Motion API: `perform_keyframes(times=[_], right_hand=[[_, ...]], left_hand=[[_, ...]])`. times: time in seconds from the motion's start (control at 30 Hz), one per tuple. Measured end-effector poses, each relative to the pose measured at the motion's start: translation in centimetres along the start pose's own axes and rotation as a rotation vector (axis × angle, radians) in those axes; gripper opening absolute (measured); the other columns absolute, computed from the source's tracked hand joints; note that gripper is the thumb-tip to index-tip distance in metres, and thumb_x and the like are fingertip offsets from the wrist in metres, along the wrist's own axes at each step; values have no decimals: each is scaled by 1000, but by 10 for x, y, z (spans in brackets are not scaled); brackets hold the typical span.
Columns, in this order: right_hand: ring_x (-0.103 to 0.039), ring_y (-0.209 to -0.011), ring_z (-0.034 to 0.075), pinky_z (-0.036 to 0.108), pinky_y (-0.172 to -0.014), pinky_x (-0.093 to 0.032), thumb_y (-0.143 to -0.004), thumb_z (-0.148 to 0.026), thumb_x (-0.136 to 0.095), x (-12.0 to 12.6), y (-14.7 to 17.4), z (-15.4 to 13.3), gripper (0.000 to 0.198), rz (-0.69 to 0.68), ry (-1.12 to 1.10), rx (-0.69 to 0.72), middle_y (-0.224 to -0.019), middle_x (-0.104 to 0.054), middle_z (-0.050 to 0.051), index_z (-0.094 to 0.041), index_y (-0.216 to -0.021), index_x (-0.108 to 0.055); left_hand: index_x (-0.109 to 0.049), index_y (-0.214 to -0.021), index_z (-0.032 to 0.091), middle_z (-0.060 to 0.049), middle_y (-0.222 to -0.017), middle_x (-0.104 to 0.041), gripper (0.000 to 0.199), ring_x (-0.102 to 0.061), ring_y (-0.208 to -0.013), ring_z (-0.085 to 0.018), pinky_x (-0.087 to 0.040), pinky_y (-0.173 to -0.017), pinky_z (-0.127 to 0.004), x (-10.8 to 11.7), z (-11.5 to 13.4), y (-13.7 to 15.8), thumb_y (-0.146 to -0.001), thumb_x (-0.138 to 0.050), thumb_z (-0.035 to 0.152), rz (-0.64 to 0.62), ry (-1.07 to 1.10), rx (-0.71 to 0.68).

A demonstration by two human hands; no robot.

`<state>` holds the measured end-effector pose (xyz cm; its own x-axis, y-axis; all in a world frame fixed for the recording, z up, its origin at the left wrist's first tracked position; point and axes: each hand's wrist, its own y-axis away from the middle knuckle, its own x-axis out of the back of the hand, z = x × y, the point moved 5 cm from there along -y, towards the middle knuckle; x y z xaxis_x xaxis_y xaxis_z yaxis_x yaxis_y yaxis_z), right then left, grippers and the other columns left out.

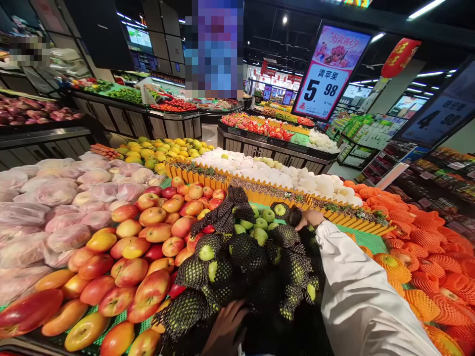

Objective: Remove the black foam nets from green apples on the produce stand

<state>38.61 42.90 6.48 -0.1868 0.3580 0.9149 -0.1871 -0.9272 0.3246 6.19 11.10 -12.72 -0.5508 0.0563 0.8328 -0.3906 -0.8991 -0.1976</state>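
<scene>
Green apples (pixel 261 224), many half hidden in black nets (pixel 248 249), lie beside red apples (pixel 152 216). The left hand (pixel 227 326), cut off below, meets the nets; the right hand's (pixel 310 218) fingertips are obscured. Neither grip can be made out.

White-sleeved right arm (pixel 363 287) outstretched forward, right hand (pixel 312 218) farther off; left hand (pixel 227 324) low and close.

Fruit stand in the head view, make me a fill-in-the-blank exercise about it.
1. Green apples lie among nets coloured ____.
2. In the picture, the red apples lie to the ____ of the green ones.
3. The sleeve behind the right hand is coloured ____.

Missing words: black; left; white.
</scene>
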Motion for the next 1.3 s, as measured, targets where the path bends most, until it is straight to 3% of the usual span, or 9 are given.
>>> perform_keyframes(times=[0.13, 0.23, 0.4, 0.53, 0.67, 0.83, 0.97, 1.13, 1.3], right_hand=[[-50, -133, 44, 56, -102, -45, -74, -54, -79, 29, -6, -54, 91, 101, -10, 203, -149, -50, 22, -24, -151, -41], [-60, -122, 31, 45, -99, -49, -88, -54, -65, 32, -9, -108, 63, 126, -58, 432, -138, -61, 15, -22, -141, -52], [-61, -116, 26, 47, -98, -49, -91, -53, -63, 5, -5, -179, 50, 194, -137, 602, -127, -64, 12, -16, -125, -61], [-58, -117, 26, 41, -97, -48, -90, -38, -66, -7, 3, -207, 29, 305, -223, 657, -122, -65, 8, -22, -114, -64], [-60, -97, 23, 32, -82, -49, -97, -28, -42, 18, -3, -195, 28, 393, -302, 573, -109, -66, 7, -22, -120, -57], [-54, -109, 32, 39, -83, -47, -92, -10, -30, 52, -18, -135, 56, 507, -257, 379, -129, -53, 21, -13, -148, -31], [-47, -122, 38, 42, -87, -46, -85, -9, -47, 29, -13, -110, 74, 449, -108, 432, -140, -44, 24, -20, -155, -25], [-42, -131, 37, 47, -104, -37, -71, -17, -70, -24, -14, -120, 92, 236, 71, 614, -145, -49, 15, -29, -155, -33], [-45, -128, 35, 50, -105, -33, -80, -14, -63, -31, -27, -133, 74, 193, 152, 627, -140, -56, 15, -28, -150, -45]], left_hand=[[-61, -125, 37, 2, -140, -64, 55, -59, -128, -23, -51, -105, -36, 6, 4, -1, -77, -53, 11, 9, 32, -11], [-61, -124, 37, 2, -140, -64, 54, -59, -128, -24, -50, -106, -38, 6, 4, -2, -77, -54, 11, -8, 40, 12], [-62, -125, 38, 0, -138, -66, 55, -60, -126, -27, -52, -104, -42, 1, 2, -2, -76, -56, 15, -48, 56, 26], [-62, -126, 38, 0, -137, -66, 58, -61, -125, -27, -53, -104, -40, -1, 1, -2, -74, -55, 14, -24, 72, 17], [-62, -126, 38, 0, -136, -66, 56, -61, -124, -25, -52, -103, -37, -1, 0, -2, -75, -54, 15, -10, 65, -4], [-60, -127, 40, 1, -138, -66, 55, -62, -125, -25, -54, -101, -40, -3, -3, -1, -78, -55, 16, -38, 64, -13], [-60, -126, 40, 2, -139, -65, 55, -60, -127, -26, -53, -104, -40, -2, -3, 0, -78, -56, 15, -30, 70, 19], [-61, -127, 38, -1, -139, -65, 57, -59, -129, -27, -51, -106, -41, 5, 3, -2, -76, -55, 13, -42, 98, 22], [-61, -126, 38, 0, -138, -65, 58, -60, -127, -26, -52, -106, -40, 8, 5, -1, -74, -54, 12, -26, 83, 40]])
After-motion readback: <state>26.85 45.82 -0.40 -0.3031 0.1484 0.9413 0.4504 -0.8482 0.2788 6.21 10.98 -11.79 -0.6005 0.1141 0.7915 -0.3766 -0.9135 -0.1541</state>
